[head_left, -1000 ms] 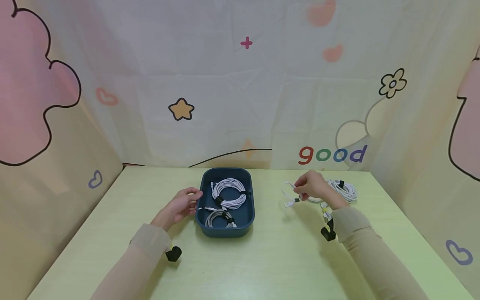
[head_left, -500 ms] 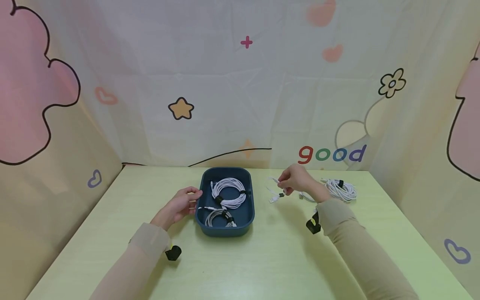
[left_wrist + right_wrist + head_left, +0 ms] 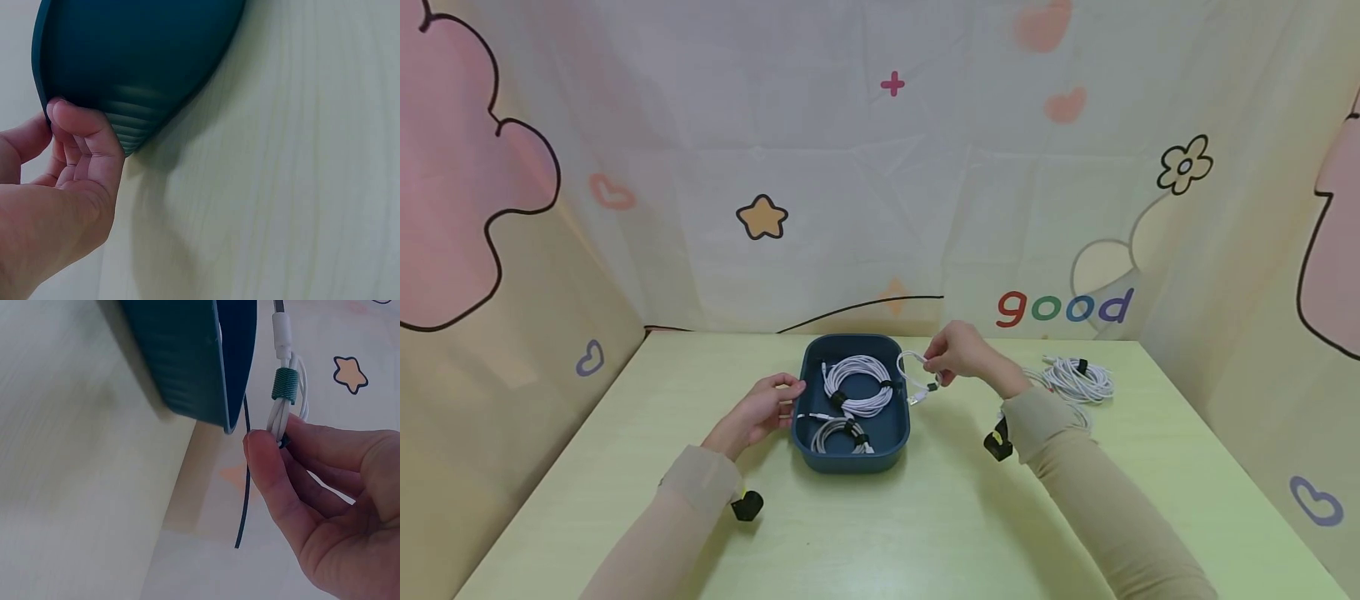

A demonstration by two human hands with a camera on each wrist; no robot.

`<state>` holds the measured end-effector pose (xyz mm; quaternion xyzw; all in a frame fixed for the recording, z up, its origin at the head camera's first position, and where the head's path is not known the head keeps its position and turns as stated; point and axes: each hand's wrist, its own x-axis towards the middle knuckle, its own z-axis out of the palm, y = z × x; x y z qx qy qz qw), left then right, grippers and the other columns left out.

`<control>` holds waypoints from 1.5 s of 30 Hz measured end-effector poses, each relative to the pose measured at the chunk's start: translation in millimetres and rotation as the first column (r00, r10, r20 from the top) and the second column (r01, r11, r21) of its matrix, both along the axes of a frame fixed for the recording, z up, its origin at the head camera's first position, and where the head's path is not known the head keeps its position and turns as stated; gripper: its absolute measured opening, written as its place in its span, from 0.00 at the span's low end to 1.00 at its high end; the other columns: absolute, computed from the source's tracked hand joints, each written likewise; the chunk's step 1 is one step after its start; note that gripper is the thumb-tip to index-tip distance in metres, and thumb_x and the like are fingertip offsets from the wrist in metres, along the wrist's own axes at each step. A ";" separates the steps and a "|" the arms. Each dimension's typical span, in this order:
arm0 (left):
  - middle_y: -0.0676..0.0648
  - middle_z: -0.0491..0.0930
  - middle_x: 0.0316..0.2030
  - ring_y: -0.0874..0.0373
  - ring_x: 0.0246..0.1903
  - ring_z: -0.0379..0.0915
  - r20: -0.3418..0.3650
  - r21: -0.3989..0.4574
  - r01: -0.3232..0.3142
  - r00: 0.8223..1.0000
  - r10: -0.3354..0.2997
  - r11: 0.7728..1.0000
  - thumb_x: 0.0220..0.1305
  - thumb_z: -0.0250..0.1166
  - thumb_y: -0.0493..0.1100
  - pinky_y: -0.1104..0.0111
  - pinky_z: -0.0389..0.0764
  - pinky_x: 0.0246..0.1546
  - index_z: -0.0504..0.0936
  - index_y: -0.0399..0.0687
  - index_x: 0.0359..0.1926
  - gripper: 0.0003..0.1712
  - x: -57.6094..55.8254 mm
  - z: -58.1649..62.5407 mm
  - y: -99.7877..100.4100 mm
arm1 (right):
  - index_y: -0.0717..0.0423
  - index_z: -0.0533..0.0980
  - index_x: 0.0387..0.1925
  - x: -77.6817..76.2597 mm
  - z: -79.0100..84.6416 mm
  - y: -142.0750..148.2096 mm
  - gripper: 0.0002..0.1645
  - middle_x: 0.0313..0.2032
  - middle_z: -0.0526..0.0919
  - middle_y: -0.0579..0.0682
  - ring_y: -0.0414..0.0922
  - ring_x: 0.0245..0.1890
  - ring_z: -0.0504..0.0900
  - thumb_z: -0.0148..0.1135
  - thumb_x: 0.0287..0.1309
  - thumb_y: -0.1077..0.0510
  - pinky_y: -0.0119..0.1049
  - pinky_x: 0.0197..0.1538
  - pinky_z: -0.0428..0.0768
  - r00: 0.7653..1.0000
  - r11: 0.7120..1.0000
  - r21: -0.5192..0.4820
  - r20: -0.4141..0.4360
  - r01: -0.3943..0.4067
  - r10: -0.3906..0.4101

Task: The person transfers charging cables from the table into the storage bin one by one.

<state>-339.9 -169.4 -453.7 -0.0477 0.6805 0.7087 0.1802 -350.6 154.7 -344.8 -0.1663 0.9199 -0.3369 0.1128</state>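
A dark blue bin (image 3: 895,457) stands on the table with a coiled white cable (image 3: 857,411) and a smaller coiled grey cable (image 3: 823,433) inside, both tied with black straps. My left hand (image 3: 763,408) pinches the bin's left rim between thumb and fingers, plain to see on the bin wall (image 3: 144,50) in the left wrist view. At the bin's right edge, my right hand (image 3: 958,354) pinches a small bundled white USB cable (image 3: 282,415) between thumb and fingertips. A dark tie wraps this bundle, and its plug (image 3: 917,398) hangs beside the rim.
More white cables (image 3: 1082,382) lie coiled at the table's back right, partly hidden behind my right sleeve (image 3: 1037,421). A printed cloth backdrop (image 3: 850,208) rises behind the table (image 3: 880,533).
My right hand has carried the USB cable leftward from near the other cables to the bin's right rim. The left hand and the bin have stayed in place.
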 end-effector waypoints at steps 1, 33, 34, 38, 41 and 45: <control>0.51 0.76 0.29 0.60 0.25 0.72 0.000 0.002 0.000 1.000 0.000 1.000 0.72 0.54 0.44 0.72 0.75 0.26 0.69 0.48 0.42 0.05 -0.1 -0.1 0.0 | 0.68 0.82 0.36 0.1 0.0 -2.9 0.07 0.24 0.84 0.59 0.41 0.17 0.81 0.65 0.56 0.66 0.34 0.30 0.83 1.000 1.000 0.001 -0.003 -0.006 0.006; 0.51 0.76 0.28 0.60 0.25 0.72 0.012 0.026 0.005 1.000 -0.005 1.000 0.73 0.53 0.43 0.71 0.75 0.27 0.69 0.49 0.41 0.04 -0.5 -2.1 1.2 | 0.61 0.85 0.34 8.8 -34.5 -68.3 0.05 0.31 0.86 0.53 0.43 0.29 0.79 0.68 0.55 0.63 0.32 0.38 0.82 0.966 0.962 0.228 -0.171 -0.151 0.192; 0.51 0.76 0.28 0.60 0.25 0.72 0.013 0.027 0.005 1.000 -0.005 1.000 0.73 0.53 0.43 0.71 0.75 0.27 0.69 0.49 0.41 0.04 -0.6 -1.6 1.0 | 0.61 0.85 0.35 9.4 -35.0 -68.7 0.05 0.31 0.86 0.53 0.43 0.30 0.79 0.68 0.55 0.63 0.33 0.38 0.82 0.968 0.962 0.230 -0.168 -0.147 0.188; 0.52 0.76 0.28 0.59 0.26 0.72 0.009 0.025 0.008 1.000 -0.008 1.000 0.73 0.53 0.43 0.71 0.76 0.28 0.69 0.49 0.41 0.03 -1.7 -0.7 -0.2 | 0.58 0.85 0.34 11.6 -35.9 -67.2 0.06 0.32 0.87 0.51 0.43 0.31 0.80 0.67 0.57 0.59 0.35 0.42 0.79 0.955 0.954 0.266 -0.223 -0.135 0.197; 0.52 0.76 0.29 0.59 0.26 0.73 0.009 0.022 0.004 1.000 -0.004 1.000 0.73 0.53 0.43 0.71 0.76 0.28 0.69 0.49 0.41 0.03 -2.4 -0.6 -0.4 | 0.57 0.85 0.33 12.9 -37.3 -60.4 0.09 0.31 0.88 0.49 0.43 0.32 0.82 0.66 0.59 0.55 0.38 0.42 0.76 0.920 0.961 0.254 -0.341 -0.109 0.194; 0.52 0.76 0.29 0.59 0.26 0.73 0.011 0.016 0.003 1.000 -0.003 1.000 0.73 0.53 0.44 0.71 0.76 0.28 0.69 0.49 0.42 0.04 -1.9 -1.0 -1.1 | 0.58 0.85 0.34 12.7 -39.1 -43.8 0.10 0.31 0.87 0.51 0.44 0.30 0.82 0.63 0.61 0.56 0.38 0.40 0.78 0.887 0.990 0.134 -0.448 -0.055 0.110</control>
